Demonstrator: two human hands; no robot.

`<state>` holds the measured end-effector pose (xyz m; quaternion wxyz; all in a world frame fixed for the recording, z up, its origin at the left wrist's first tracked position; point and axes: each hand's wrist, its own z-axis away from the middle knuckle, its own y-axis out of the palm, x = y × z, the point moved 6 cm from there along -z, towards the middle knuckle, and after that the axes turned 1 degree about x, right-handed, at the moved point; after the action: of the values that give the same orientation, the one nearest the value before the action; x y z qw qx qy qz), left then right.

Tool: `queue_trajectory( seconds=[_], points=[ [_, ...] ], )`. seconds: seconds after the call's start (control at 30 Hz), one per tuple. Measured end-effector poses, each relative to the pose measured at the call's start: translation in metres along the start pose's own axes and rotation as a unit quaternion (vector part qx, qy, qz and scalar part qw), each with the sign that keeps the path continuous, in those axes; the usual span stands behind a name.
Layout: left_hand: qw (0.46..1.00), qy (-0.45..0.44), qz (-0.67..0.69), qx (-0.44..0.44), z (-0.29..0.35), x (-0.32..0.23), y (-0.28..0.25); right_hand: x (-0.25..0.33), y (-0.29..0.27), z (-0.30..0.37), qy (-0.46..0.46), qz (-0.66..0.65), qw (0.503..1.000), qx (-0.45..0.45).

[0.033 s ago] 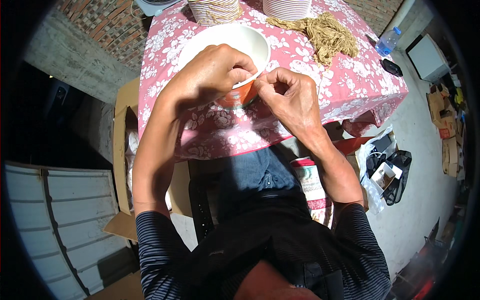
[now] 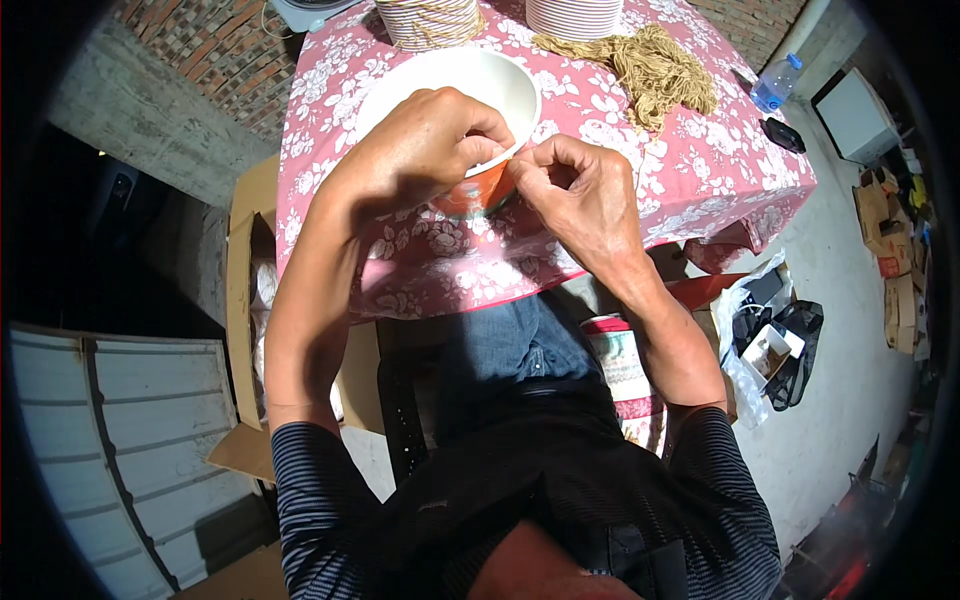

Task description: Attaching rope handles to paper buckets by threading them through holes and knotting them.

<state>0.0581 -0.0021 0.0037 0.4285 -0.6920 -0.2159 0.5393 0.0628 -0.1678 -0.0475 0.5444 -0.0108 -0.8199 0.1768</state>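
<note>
A round paper bucket [image 2: 508, 80], white inside and orange-red with some green outside, leans toward me near the table's front edge. My left hand [image 2: 440, 140] reaches over it from the left, with curled fingers gripping its near rim. Against the outer wall, just below the rim, my right hand [image 2: 585, 195] has thumb and forefinger pressed together. Whatever sits between those fingertips is too small to make out. The bucket's base is partly hidden behind my left hand and forearm.
Behind the bucket stand two stacks of nested white buckets [image 2: 575, 18], one with cord over it. A tan cord bundle [image 2: 665, 75] lies on the floral tablecloth [image 2: 330, 120]. A water bottle [image 2: 776, 84] and a black case [image 2: 782, 135] sit right. Cardboard boxes [image 2: 240, 330] flank my left.
</note>
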Motion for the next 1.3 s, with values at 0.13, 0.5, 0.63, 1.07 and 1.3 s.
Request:
queue_trajectory(
  seconds=[0.13,0.5,0.63,1.07,1.3],
  points=[
    [1.0,0.013,-0.02,-0.009,0.0,-0.002,-0.002,0.0,0.002,-0.001,-0.002,-0.005,1.0,0.008],
    [0.995,-0.015,-0.034,-0.096,0.017,-0.001,-0.019,0.001,0.007,-0.013,-0.04,-0.064,0.994,0.085],
    [0.988,-0.049,0.039,-0.143,0.026,-0.003,-0.034,0.008,0.004,-0.017,-0.078,-0.077,0.992,0.068],
    [0.946,-0.071,0.13,-0.287,0.039,0.007,-0.029,0.004,0.013,-0.008,0.036,-0.176,0.983,0.04],
    [0.976,-0.015,0.033,-0.214,0.032,-0.015,-0.008,0.006,0.017,-0.006,0.013,-0.177,0.983,0.042]
  ],
)
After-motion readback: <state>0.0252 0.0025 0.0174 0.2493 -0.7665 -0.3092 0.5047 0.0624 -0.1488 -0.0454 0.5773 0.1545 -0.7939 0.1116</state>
